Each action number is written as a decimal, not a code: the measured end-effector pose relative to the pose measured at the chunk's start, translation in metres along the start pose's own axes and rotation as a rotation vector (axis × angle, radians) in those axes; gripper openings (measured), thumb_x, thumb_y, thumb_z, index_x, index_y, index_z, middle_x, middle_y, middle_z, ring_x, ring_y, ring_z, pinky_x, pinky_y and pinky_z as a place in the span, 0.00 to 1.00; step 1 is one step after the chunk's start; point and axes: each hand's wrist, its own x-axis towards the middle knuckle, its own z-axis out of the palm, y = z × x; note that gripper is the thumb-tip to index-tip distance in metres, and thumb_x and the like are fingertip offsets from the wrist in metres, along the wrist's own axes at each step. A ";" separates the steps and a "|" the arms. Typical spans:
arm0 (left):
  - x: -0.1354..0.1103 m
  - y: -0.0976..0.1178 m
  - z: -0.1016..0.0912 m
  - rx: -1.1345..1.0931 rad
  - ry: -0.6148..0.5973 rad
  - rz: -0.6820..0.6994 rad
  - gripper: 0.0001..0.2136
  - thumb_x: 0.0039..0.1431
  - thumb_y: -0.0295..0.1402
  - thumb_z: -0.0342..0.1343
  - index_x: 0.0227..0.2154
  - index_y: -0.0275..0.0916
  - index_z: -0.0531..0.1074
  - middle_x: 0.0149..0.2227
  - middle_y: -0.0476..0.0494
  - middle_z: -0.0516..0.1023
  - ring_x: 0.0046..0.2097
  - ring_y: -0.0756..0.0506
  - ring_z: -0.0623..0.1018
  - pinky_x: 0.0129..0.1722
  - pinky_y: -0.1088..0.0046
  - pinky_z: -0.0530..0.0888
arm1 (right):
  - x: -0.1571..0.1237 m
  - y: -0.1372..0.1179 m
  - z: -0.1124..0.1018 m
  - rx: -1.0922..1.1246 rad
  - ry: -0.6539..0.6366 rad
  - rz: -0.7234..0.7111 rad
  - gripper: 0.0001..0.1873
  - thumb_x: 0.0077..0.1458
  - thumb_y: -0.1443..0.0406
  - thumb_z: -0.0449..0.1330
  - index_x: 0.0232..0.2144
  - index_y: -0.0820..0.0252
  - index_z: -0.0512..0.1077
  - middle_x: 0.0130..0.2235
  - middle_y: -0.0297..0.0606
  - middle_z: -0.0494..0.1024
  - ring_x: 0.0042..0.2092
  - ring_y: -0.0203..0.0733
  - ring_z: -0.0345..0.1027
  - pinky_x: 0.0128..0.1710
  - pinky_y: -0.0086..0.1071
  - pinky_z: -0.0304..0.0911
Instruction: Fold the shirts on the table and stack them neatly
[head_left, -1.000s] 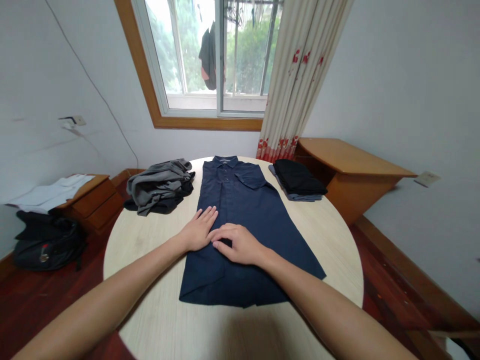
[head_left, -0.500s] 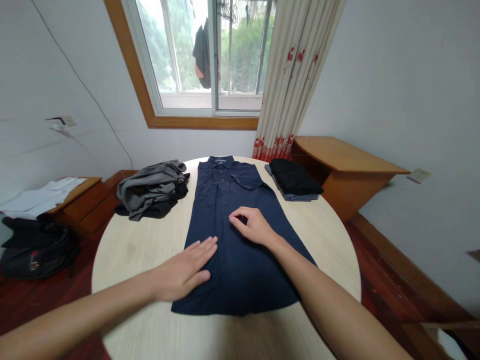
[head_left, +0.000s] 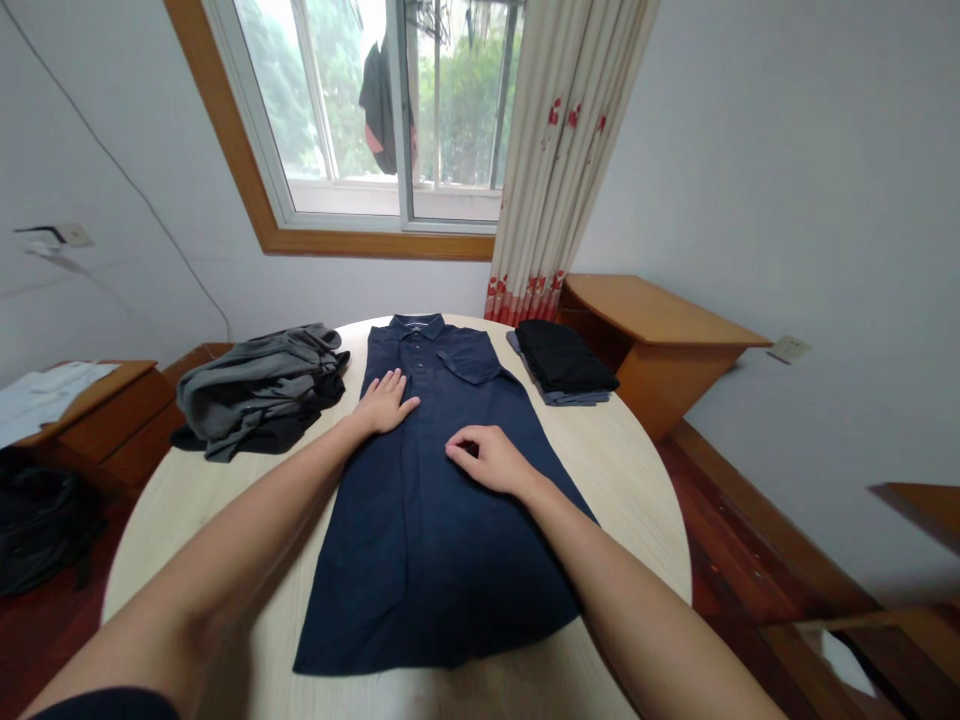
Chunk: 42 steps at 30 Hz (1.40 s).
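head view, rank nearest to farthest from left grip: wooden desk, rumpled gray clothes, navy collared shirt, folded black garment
1. Navy collared shirt: under the left grip
2. Rumpled gray clothes: left on the table
3. Folded black garment: table's far right
4. Wooden desk: right, beyond the table

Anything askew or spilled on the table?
Nothing spilled in view. The grey-and-black clothes heap looks untidy, rumpled at left on the table, unlike the folded stack at right; the navy shirt lies mostly flat.
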 end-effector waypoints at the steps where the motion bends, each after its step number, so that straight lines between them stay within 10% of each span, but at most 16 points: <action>1: -0.007 0.001 0.003 0.001 -0.001 0.017 0.37 0.70 0.51 0.34 0.70 0.25 0.49 0.73 0.30 0.43 0.74 0.37 0.44 0.70 0.56 0.48 | 0.000 0.000 0.000 0.004 -0.010 0.000 0.07 0.59 0.67 0.60 0.34 0.60 0.80 0.34 0.37 0.83 0.34 0.38 0.73 0.36 0.29 0.64; 22: -0.226 0.080 0.018 -0.018 0.063 0.225 0.34 0.72 0.51 0.32 0.69 0.29 0.54 0.72 0.32 0.50 0.73 0.38 0.51 0.69 0.54 0.54 | 0.000 0.008 0.008 -0.001 -0.032 0.011 0.09 0.58 0.65 0.60 0.36 0.60 0.80 0.36 0.39 0.83 0.37 0.40 0.75 0.40 0.32 0.66; 29: -0.148 0.067 -0.029 -0.129 0.091 0.309 0.34 0.71 0.52 0.31 0.71 0.33 0.51 0.73 0.37 0.44 0.74 0.42 0.45 0.71 0.56 0.49 | -0.001 0.006 0.005 -0.004 -0.038 0.012 0.09 0.59 0.65 0.59 0.37 0.60 0.80 0.36 0.38 0.83 0.36 0.40 0.74 0.39 0.32 0.65; 33: -0.092 0.030 -0.021 -0.110 0.158 0.170 0.31 0.72 0.48 0.34 0.68 0.34 0.58 0.73 0.38 0.49 0.73 0.39 0.48 0.70 0.52 0.49 | -0.002 0.003 0.002 0.008 -0.036 0.046 0.09 0.58 0.65 0.60 0.36 0.60 0.80 0.37 0.38 0.83 0.37 0.40 0.74 0.40 0.32 0.65; 42: -0.088 0.006 0.007 -0.122 0.059 0.156 0.30 0.70 0.48 0.38 0.68 0.36 0.59 0.72 0.38 0.53 0.73 0.36 0.51 0.69 0.49 0.52 | -0.002 0.006 0.005 0.018 -0.044 0.053 0.09 0.59 0.63 0.59 0.35 0.61 0.79 0.37 0.39 0.83 0.37 0.41 0.74 0.40 0.33 0.66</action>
